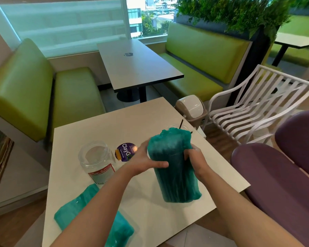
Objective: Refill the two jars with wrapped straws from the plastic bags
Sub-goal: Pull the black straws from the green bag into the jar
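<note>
Straws in a teal plastic bag [175, 168] stood above the white table [100, 127], left hand [146, 162] and right hand [197, 162] both clamped round it; empty jar [96, 161] at nine o'clock

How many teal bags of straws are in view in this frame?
2. One teal bag is held upright over the white table, gripped by the left hand and right hand. The second bag lies flat at the table's near-left corner, partly behind the left forearm.

Clear plastic jar [96, 162], glossy bag [175, 168].
</note>
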A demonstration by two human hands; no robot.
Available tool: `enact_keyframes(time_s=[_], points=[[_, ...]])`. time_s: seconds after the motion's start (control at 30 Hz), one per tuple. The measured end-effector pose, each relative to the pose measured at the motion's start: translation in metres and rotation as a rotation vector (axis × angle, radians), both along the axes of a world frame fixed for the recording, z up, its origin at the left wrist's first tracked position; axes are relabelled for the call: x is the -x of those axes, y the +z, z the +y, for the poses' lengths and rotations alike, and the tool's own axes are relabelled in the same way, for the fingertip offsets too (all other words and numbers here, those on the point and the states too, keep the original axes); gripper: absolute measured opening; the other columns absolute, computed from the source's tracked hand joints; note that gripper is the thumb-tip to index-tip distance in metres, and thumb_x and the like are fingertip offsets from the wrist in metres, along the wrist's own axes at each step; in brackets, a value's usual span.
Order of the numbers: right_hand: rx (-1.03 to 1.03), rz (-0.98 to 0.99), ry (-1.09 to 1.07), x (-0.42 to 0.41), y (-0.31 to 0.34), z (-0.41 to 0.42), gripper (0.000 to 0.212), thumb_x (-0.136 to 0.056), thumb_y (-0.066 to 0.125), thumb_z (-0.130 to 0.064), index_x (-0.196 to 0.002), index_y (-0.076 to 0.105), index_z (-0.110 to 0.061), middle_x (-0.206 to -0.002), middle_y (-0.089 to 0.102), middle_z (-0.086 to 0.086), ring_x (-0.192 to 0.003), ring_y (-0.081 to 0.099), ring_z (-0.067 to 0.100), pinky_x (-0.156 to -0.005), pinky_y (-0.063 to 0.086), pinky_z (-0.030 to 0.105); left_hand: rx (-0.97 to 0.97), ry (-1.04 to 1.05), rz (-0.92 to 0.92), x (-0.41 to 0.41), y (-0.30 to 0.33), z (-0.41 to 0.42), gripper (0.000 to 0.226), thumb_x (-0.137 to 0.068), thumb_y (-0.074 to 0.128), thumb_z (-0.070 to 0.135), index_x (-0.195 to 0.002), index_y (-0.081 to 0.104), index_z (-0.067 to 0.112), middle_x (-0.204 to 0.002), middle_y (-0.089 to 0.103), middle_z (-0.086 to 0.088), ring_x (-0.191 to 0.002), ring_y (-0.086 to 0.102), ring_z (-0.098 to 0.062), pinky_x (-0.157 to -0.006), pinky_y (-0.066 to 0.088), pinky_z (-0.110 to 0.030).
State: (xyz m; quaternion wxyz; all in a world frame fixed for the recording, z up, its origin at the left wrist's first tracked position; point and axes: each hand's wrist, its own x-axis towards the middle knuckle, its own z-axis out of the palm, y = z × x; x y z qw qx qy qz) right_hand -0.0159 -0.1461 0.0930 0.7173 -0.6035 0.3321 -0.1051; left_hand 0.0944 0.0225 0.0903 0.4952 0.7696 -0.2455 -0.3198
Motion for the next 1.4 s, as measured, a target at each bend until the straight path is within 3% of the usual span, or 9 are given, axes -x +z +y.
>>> enact_keyframes(time_s=[0.17,0.53,0.7,0.87,1.0,1.1,1.2,1.3,1.4], points=[[-0.093,-0.02,0.028,-0.004,-0.005,0.0,0.044,-0.044,0.04,-0.003,-0.083,0.059,-0.006,-0.084,0.052,0.015,-0.08,0.046,0.031,-0.059,0.036,0.033,-0.001,-0.242,0.15,0.005,0.001,-0.006,0.066,-0.06,0.09,0.024,-0.12,0.064,0.026,-0.117,0.07,0.008,-0.114,0.063,-0.01,-0.103,0.047,-0.036],[0.049,0.04,-0.001,-0.003,-0.005,0.003,0.042,-0.077,0.041,0.014,-0.102,0.064,-0.011,-0.096,0.066,0.01,-0.088,0.058,0.024,-0.073,0.05,0.034,-0.112,-0.031,-0.015,-0.007,-0.009,-0.001,0.075,-0.049,0.094,0.046,-0.116,0.063,0.034,-0.11,0.069,0.014,-0.106,0.063,-0.007,-0.092,0.054,-0.032],[0.087,-0.101,0.051,-0.003,0.012,0.006,0.033,-0.08,0.054,-0.013,-0.111,0.061,-0.02,-0.109,0.065,0.007,-0.099,0.058,0.019,-0.077,0.047,0.027,-0.207,0.001,-0.122,-0.008,-0.011,0.001,0.089,-0.042,0.087,0.063,-0.121,0.061,0.033,-0.112,0.067,0.012,-0.105,0.063,-0.011,-0.092,0.055,-0.038],[0.353,-0.124,0.077,-0.005,0.027,-0.003,0.014,-0.09,0.064,-0.013,-0.099,0.066,-0.024,-0.098,0.067,-0.002,-0.089,0.061,0.008,-0.063,0.046,0.008,-0.511,-0.041,-0.362,-0.006,0.003,0.0,0.084,-0.047,0.064,0.088,-0.115,0.063,0.038,-0.103,0.069,0.011,-0.094,0.064,-0.014,-0.084,0.055,-0.039],[0.461,-0.162,0.007,-0.004,0.025,-0.007,0.01,-0.086,0.069,-0.006,-0.091,0.067,-0.014,-0.086,0.066,-0.005,-0.08,0.059,0.005,-0.065,0.046,0.006,-0.617,0.015,-0.463,-0.005,0.006,-0.001,0.083,-0.052,0.056,0.093,-0.111,0.063,0.035,-0.098,0.068,0.01,-0.091,0.064,-0.015,-0.079,0.056,-0.036],[0.471,-0.183,-0.018,-0.003,0.026,-0.008,0.012,-0.086,0.068,-0.001,-0.09,0.064,-0.012,-0.086,0.065,-0.007,-0.078,0.059,-0.001,-0.067,0.047,0.005,-0.565,0.021,-0.489,-0.006,0.008,-0.003,0.084,-0.057,0.056,0.09,-0.118,0.062,0.032,-0.106,0.063,0.008,-0.101,0.058,-0.016,-0.083,0.054,-0.039],[0.468,-0.205,-0.016,-0.005,0.03,-0.007,0.016,-0.086,0.068,0.0,-0.094,0.062,-0.012,-0.087,0.064,-0.008,-0.079,0.06,-0.001,-0.067,0.049,0.007,-0.327,0.049,-0.459,-0.004,0.017,-0.007,0.082,-0.066,0.06,0.079,-0.129,0.058,0.026,-0.116,0.054,0.004,-0.113,0.049,-0.017,-0.094,0.049,-0.044],[0.459,-0.203,-0.007,-0.01,0.032,-0.004,0.019,-0.085,0.07,-0.005,-0.097,0.059,-0.015,-0.091,0.064,-0.007,-0.083,0.061,0.003,-0.066,0.05,0.011,-0.1,0.122,-0.462,-0.002,0.031,-0.016,0.056,-0.08,0.067,0.058,-0.126,0.06,0.027,-0.117,0.054,0.006,-0.113,0.049,-0.014,-0.096,0.047,-0.036],[0.375,-0.232,-0.011,-0.012,0.032,-0.005,0.017,-0.085,0.071,-0.012,-0.098,0.06,-0.015,-0.099,0.067,0.004,-0.093,0.065,0.019,-0.08,0.057,0.027,-0.027,0.254,-0.618,-0.002,0.04,-0.023,0.032,-0.084,0.072,0.038,-0.112,0.07,0.025,-0.112,0.061,0.007,-0.108,0.048,-0.015,-0.087,0.041,-0.027]])
